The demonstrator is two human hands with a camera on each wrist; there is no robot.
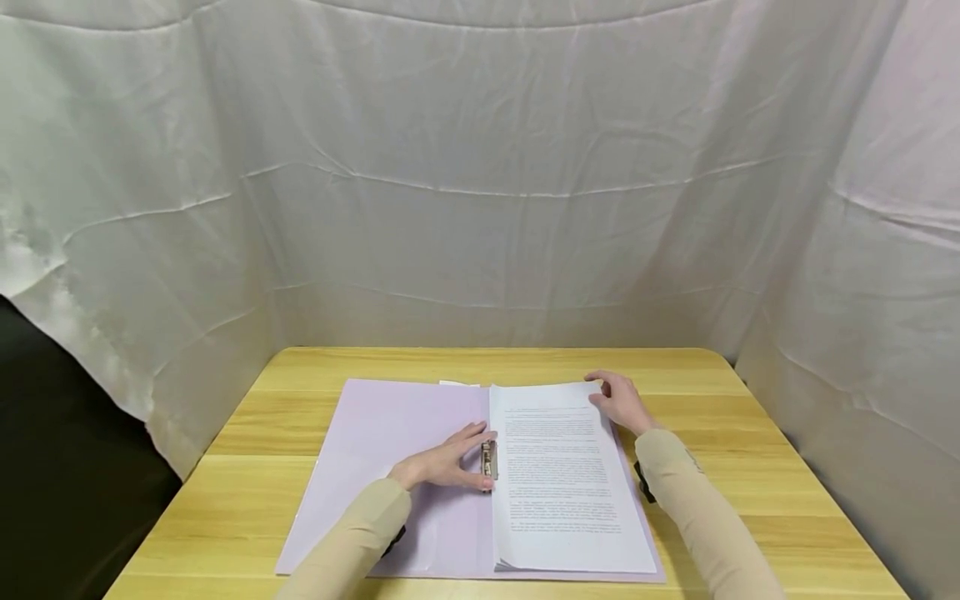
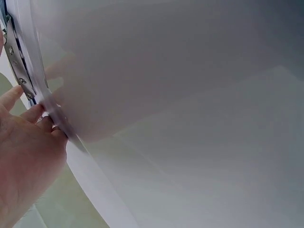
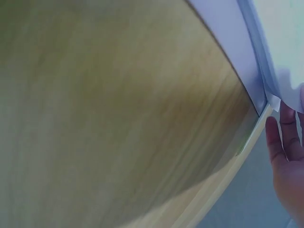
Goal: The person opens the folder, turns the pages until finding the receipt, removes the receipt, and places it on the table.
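Observation:
A lilac folder [image 1: 420, 417] lies spread open on the table, a thick stack of printed paper [image 1: 558, 467] on its right half. Along the stack's left edge sits a metal lever clip [image 1: 489, 460] at the fold. My left hand [image 1: 450, 460] reaches over the left cover, thumb and fingertips spread at the two ends of the clip; the left wrist view shows the fingers [image 2: 33, 114] fairly straight beside the metal. At the stack's top right corner, my right hand [image 1: 618, 402] pinches the paper, fingers [image 3: 287, 126] under the sheets and thumb on top.
The wooden table [image 1: 750, 467] extends past the folder on both sides. Grey cloth [image 1: 480, 208] hangs behind and around it. A small white tab [image 1: 457, 383] sticks out at the folder's top edge. Something black [image 1: 60, 450] fills the lower left.

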